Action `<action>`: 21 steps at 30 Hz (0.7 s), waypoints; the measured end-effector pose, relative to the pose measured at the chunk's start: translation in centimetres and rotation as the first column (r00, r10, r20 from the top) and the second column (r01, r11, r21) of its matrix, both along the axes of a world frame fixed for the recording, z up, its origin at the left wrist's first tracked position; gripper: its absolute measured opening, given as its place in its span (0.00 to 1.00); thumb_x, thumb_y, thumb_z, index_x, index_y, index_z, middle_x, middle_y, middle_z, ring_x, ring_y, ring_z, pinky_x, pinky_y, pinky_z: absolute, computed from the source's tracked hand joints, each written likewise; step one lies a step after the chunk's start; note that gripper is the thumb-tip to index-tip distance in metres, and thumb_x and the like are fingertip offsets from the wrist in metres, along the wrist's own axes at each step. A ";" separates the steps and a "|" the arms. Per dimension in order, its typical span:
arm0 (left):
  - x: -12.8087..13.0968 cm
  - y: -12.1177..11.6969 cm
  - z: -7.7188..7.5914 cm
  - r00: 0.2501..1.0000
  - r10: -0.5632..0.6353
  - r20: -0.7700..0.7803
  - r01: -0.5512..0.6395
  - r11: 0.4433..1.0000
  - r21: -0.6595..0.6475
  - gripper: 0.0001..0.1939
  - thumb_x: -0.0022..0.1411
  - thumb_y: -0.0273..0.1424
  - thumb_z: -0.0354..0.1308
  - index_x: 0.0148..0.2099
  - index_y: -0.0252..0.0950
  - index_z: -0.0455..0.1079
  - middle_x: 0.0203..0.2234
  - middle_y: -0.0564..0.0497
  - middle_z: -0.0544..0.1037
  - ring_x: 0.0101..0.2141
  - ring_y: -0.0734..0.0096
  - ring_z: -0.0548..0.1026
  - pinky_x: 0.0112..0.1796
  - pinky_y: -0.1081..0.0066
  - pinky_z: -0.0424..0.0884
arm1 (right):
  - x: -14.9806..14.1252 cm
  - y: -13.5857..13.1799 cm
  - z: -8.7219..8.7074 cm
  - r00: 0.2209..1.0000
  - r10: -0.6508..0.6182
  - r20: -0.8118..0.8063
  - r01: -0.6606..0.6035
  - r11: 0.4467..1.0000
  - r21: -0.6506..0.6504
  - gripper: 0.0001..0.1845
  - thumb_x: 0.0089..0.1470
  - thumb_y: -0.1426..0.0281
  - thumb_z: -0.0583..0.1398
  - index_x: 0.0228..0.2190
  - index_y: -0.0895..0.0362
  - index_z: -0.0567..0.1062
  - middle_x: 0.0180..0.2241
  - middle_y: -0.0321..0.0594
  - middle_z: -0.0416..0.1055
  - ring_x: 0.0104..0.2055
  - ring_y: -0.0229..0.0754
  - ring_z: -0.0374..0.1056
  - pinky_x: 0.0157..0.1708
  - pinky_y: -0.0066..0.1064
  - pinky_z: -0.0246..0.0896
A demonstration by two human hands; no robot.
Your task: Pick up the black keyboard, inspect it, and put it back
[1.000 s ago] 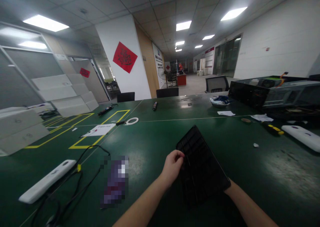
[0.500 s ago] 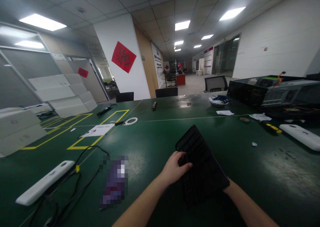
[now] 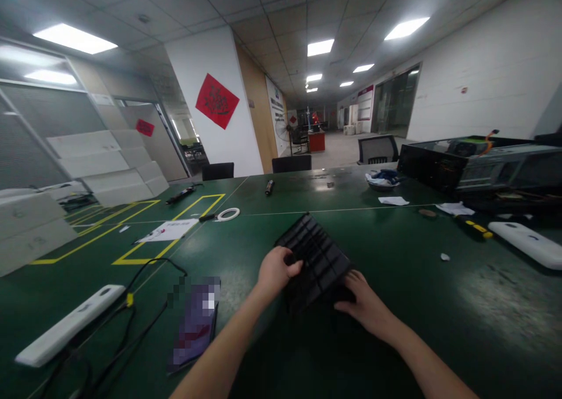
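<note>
Black gridded panel (image 3: 314, 261) is tilted, over the near-centre part of the green table (image 3: 417, 258); can't tell if it touches the tabletop. Left hand (image 3: 278, 270): fingers and thumb clamped on the panel's left edge. Right hand (image 3: 363, 302): fingertips at its right corner, thumb spread apart from them; can't tell if it grips. Purple item (image 3: 195, 328), partly pixelated, and a white bar (image 3: 70, 326) on table's near left. Open computer case (image 3: 434, 167) on table's far right.
</note>
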State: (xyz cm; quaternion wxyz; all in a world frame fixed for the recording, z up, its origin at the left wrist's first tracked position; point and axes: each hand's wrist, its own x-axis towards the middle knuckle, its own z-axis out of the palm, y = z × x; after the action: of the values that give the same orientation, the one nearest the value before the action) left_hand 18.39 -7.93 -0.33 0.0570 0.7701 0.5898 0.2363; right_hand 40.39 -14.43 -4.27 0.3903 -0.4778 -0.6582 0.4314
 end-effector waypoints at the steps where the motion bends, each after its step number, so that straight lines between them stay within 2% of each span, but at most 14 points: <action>1: -1.1 1.3 0.4 0.996 0.086 -0.032 -0.087 0.996 -0.008 0.17 0.51 0.42 0.54 0.37 0.33 0.70 0.31 0.46 0.74 0.34 0.65 0.71 0.34 0.71 0.63 | 0.1 -0.1 0.2 0.996 0.029 0.087 -0.030 0.999 0.013 0.23 0.37 0.64 0.62 0.41 0.49 0.69 0.46 0.38 0.64 0.55 0.48 0.49 0.55 0.45 0.42; 2: -2.3 2.6 0.7 0.981 0.181 -0.069 -0.183 0.983 -0.022 0.18 0.52 0.43 0.52 0.37 0.33 0.70 0.32 0.45 0.74 0.34 0.65 0.71 0.33 0.71 0.63 | 0.3 -0.1 0.5 0.989 0.042 0.143 -0.043 0.999 0.002 0.23 0.39 0.64 0.60 0.42 0.48 0.68 0.47 0.37 0.62 0.55 0.47 0.50 0.54 0.45 0.43; 4: -4.6 5.1 1.2 0.927 0.336 -0.165 -0.349 0.935 -0.055 0.21 0.53 0.46 0.49 0.35 0.33 0.71 0.32 0.44 0.75 0.34 0.62 0.72 0.31 0.70 0.64 | 0.4 -0.3 0.8 0.988 0.026 0.151 -0.018 0.998 -0.059 0.24 0.41 0.64 0.59 0.44 0.45 0.66 0.49 0.36 0.59 0.53 0.45 0.51 0.53 0.44 0.47; 7: -7.2 7.9 1.1 0.830 0.473 -0.295 -0.513 0.856 -0.069 0.24 0.52 0.47 0.49 0.35 0.30 0.71 0.34 0.39 0.75 0.36 0.55 0.72 0.31 0.67 0.65 | 0.3 -0.4 1.0 0.991 0.022 0.130 -0.010 0.996 -0.090 0.23 0.41 0.64 0.59 0.44 0.45 0.66 0.49 0.36 0.57 0.52 0.45 0.53 0.52 0.43 0.48; 9: -8.3 8.8 0.7 0.803 0.503 -0.321 -0.550 0.832 -0.073 0.23 0.52 0.45 0.50 0.36 0.28 0.71 0.35 0.35 0.74 0.38 0.51 0.72 0.32 0.65 0.65 | 0.3 -0.4 1.0 0.993 0.027 0.116 -0.017 0.996 -0.089 0.23 0.42 0.64 0.59 0.44 0.46 0.65 0.49 0.36 0.57 0.52 0.45 0.53 0.52 0.43 0.48; 13: -9.0 9.3 -0.2 0.807 0.503 -0.309 -0.551 0.829 -0.092 0.23 0.51 0.44 0.51 0.35 0.27 0.72 0.35 0.34 0.74 0.38 0.49 0.71 0.33 0.63 0.66 | 0.3 -0.5 1.2 0.994 0.040 0.103 -0.029 0.994 -0.103 0.23 0.42 0.64 0.59 0.44 0.45 0.65 0.49 0.35 0.57 0.52 0.44 0.54 0.52 0.43 0.49; 17: -10.2 9.7 -0.1 0.808 0.524 -0.270 -0.562 0.823 -0.082 0.25 0.53 0.44 0.48 0.37 0.25 0.71 0.36 0.33 0.73 0.40 0.49 0.71 0.36 0.63 0.65 | 0.3 -0.6 1.3 0.992 0.030 0.119 -0.015 0.992 -0.128 0.23 0.41 0.65 0.59 0.44 0.45 0.66 0.50 0.36 0.56 0.52 0.46 0.53 0.53 0.44 0.48; 21: -14.2 9.5 1.1 0.784 0.588 -0.198 -0.611 0.787 -0.081 0.16 0.55 0.30 0.45 0.38 0.26 0.70 0.35 0.35 0.74 0.38 0.54 0.72 0.34 0.66 0.66 | 0.4 -0.6 1.2 0.992 0.033 0.118 -0.018 0.992 -0.128 0.24 0.42 0.64 0.59 0.44 0.45 0.65 0.51 0.36 0.56 0.53 0.46 0.52 0.52 0.44 0.49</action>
State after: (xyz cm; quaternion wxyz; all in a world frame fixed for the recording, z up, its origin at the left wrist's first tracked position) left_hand 4.20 1.55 0.79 -0.0152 0.5526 0.8220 0.1366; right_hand 40.75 -15.04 -3.05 0.3135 -0.5180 -0.6579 0.4478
